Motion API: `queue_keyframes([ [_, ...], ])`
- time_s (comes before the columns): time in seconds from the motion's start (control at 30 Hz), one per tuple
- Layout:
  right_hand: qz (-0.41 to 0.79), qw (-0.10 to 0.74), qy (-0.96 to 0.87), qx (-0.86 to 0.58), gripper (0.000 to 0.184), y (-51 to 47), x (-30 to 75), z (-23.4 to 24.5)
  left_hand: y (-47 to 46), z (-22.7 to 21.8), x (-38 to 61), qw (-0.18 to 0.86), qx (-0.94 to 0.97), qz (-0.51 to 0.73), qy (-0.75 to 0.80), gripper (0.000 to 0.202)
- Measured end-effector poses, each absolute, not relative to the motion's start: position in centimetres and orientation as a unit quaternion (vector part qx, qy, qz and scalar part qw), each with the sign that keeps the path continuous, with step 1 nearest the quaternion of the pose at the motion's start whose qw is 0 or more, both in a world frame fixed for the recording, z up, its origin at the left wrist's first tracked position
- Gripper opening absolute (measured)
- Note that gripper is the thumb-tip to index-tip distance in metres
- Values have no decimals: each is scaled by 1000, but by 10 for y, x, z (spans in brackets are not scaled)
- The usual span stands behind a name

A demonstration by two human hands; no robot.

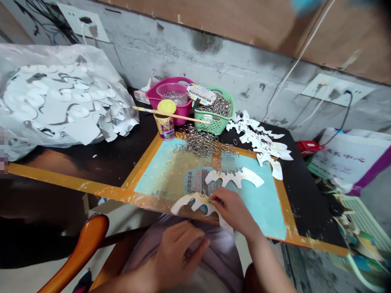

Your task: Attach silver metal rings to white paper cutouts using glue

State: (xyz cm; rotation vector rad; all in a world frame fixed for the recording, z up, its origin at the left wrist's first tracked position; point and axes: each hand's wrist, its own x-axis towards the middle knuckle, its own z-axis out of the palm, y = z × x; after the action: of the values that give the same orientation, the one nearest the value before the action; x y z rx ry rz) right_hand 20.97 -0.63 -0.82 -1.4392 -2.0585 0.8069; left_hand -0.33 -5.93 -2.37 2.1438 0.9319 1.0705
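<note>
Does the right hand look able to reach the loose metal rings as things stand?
Probably yes: the loose metal rings lie a little beyond the right hand, and only a flat white piece sits near the path.

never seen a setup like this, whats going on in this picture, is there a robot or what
No robot here: these are a person's bare hands, seen from a camera worn on their head, looking forward and down.

The right hand is at the edge of a white cut-out at the table's near side; whether it pinches something small is hard to tell. The left hand is above the lap, with nothing visibly held.

On the blue work surface lie another cut-out and a heap of metal rings. Behind them are a cup with a brush across it, a pink basket and a green basket.
</note>
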Motion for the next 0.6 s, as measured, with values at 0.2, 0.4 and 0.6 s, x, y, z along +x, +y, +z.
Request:
queue_keyframes([
  [0.2,147,200,-805,-539,13,-10,210,-18,23,-20,13,194,897,254,306,42],
  [0.4,177,228,-807,-514,16,-12,214,-24,47,-29,20,175,929,221,240,29],
  [0.6,177,258,-807,-501,18,-13,218,-34,47,-34,19,177,932,217,231,26],
])
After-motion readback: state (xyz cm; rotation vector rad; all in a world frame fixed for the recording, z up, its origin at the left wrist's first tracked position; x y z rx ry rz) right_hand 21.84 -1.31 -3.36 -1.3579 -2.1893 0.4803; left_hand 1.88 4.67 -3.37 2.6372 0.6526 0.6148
